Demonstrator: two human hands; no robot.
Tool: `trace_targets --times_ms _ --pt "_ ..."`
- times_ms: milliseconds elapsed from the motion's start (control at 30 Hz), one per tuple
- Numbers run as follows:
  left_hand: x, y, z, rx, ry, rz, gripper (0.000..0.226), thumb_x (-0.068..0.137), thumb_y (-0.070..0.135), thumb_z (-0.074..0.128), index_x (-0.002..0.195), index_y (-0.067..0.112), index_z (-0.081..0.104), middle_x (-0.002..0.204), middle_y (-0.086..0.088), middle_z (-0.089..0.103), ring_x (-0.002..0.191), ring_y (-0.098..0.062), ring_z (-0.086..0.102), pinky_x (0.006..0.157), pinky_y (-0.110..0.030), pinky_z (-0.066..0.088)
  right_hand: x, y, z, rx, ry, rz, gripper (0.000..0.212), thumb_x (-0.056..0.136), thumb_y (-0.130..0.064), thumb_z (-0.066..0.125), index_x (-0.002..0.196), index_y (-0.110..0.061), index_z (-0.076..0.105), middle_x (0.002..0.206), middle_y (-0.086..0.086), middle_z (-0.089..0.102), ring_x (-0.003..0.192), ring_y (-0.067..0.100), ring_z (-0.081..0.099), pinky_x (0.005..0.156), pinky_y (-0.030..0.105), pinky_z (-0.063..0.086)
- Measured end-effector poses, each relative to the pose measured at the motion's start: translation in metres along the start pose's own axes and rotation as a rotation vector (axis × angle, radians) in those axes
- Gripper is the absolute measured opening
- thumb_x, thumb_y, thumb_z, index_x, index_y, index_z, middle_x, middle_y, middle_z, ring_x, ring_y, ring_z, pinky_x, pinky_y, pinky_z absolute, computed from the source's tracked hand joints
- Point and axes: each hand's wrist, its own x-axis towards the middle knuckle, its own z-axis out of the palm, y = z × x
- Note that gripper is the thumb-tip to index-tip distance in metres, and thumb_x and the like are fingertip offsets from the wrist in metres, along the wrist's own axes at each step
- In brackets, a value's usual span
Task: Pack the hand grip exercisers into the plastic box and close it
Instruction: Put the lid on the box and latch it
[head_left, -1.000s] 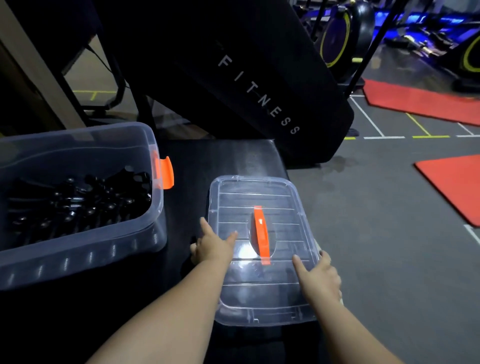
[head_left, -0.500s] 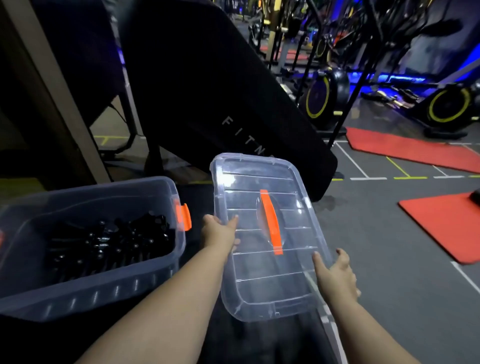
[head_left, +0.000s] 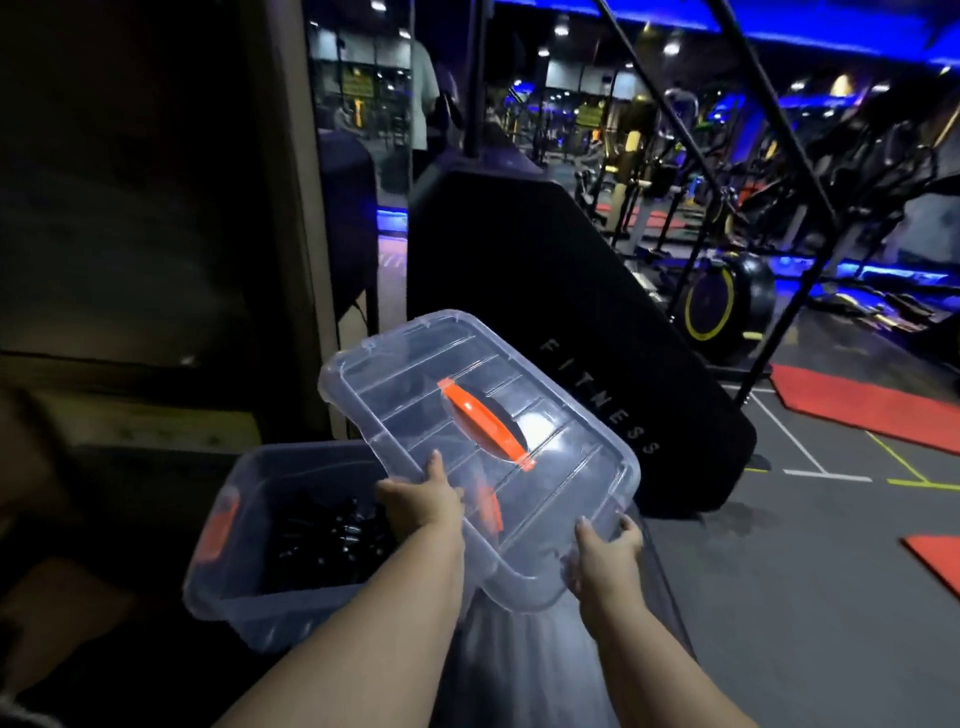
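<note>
Lid (head_left: 415, 374) held aloft and tilted, at 2 o'clock from the open plastic box (head_left: 244, 603). Left hand (head_left: 421, 501) grasps its left edge; right hand (head_left: 605, 558) grasps the near corner. Recommend levelling it, squaring corners over the rim, then pressing down evenly. Black, glossy hand grip exercisers (head_left: 332, 535) lie inside the box. Lid: clear, ribbed, rigid, round-cornered, orange handle (head_left: 485, 418).
</note>
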Motion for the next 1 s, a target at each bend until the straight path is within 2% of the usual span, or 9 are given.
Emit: trace_targets --times_ms 67,167,333,433,533,667,800,900,1000 --pt "0.0 0.017 -0.02 -0.095 -0.005 -0.04 0.051 0.081 0.035 0.072 0.107 0.002 0.043 0.09 -0.014 0.063 0.056 -0.024 0.066 0.054 -0.033 0.055 -0.006 -0.003 0.017 -0.05 -0.031 -0.029 0.044 0.095 -0.012 0.054 0.125 -0.029 0.027 0.078 0.011 0.055 0.044 0.016 0.046 0.035 0.019 0.038" --pt "0.016 0.025 -0.05 -0.131 -0.043 -0.066 0.045 0.084 0.026 0.071 0.11 -0.003 0.049 0.094 -0.016 0.066 0.055 -0.019 0.067 0.042 -0.024 0.05 -0.01 -0.002 0.043 -0.096 -0.067 -0.043 0.051 0.084 -0.023 0.061 0.124 -0.031 0.03 0.077 0.009 0.053 0.048 0.017 0.046 0.041 0.022 0.037" --pt "0.048 0.024 -0.108 -0.125 0.016 -0.037 0.04 0.08 0.025 0.075 0.097 -0.005 0.054 0.082 -0.022 0.069 0.052 -0.021 0.066 0.05 -0.029 0.054 -0.014 0.004 0.073 -0.216 -0.184 -0.065 0.051 0.083 -0.023 0.061 0.124 -0.033 0.033 0.065 0.006 0.055 0.043 0.015 0.045 0.04 0.022 0.036" --pt "0.072 0.022 -0.141 -0.153 0.061 -0.08 0.044 0.079 0.02 0.076 0.107 -0.004 0.051 0.078 -0.022 0.066 0.05 -0.023 0.063 0.051 -0.03 0.055 -0.008 0.012 0.084 -0.279 -0.211 -0.115 0.052 0.092 -0.016 0.059 0.137 -0.024 0.035 0.095 0.013 0.059 0.051 0.015 0.047 0.044 0.024 0.037" --pt "0.095 0.019 -0.172 -0.154 0.109 -0.151 0.024 0.084 0.016 0.071 0.083 -0.001 0.055 0.082 -0.022 0.065 0.038 -0.014 0.061 0.034 -0.018 0.046 0.003 0.024 0.091 -0.343 -0.232 -0.111 0.052 0.094 -0.013 0.057 0.141 -0.019 0.035 0.086 0.01 0.058 0.051 0.015 0.045 0.042 0.022 0.037" --pt "0.115 0.015 -0.191 -0.209 0.133 -0.224 0.029 0.082 0.025 0.073 0.081 0.007 0.05 0.075 -0.014 0.063 0.04 -0.013 0.063 0.043 -0.022 0.052 0.017 0.036 0.098 -0.385 -0.256 -0.104 0.052 0.094 -0.013 0.057 0.14 -0.023 0.037 0.074 0.007 0.054 0.048 0.014 0.042 0.038 0.021 0.033" --pt "0.17 -0.018 -0.208 -0.082 0.226 -0.263 0.094 0.044 0.051 0.089 0.112 0.002 0.047 0.089 -0.022 0.069 0.061 -0.032 0.07 0.053 -0.037 0.057 0.032 0.043 0.105 -0.407 -0.278 -0.08 0.056 0.094 -0.008 0.056 0.143 -0.025 0.036 0.071 0.005 0.05 0.047 0.012 0.037 0.037 0.019 0.03" --pt "0.149 0.005 -0.211 0.094 0.29 -0.244 0.056 0.078 0.034 0.076 0.112 0.005 0.043 0.083 -0.018 0.062 0.057 -0.026 0.063 0.057 -0.038 0.058 0.043 0.046 0.105 -0.459 -0.265 -0.067 0.06 0.094 -0.011 0.058 0.146 -0.029 0.035 0.07 0.001 0.05 0.046 0.011 0.038 0.038 0.019 0.029" --pt "0.154 0.009 -0.213 0.401 0.301 -0.195 0.059 0.08 0.043 0.07 0.116 0.002 0.048 0.092 -0.02 0.063 0.065 -0.03 0.062 0.065 -0.039 0.057 0.055 0.047 0.104 -0.523 -0.243 -0.044 0.061 0.092 -0.017 0.061 0.146 -0.031 0.037 0.081 -0.001 0.056 0.051 0.013 0.044 0.04 0.022 0.035"
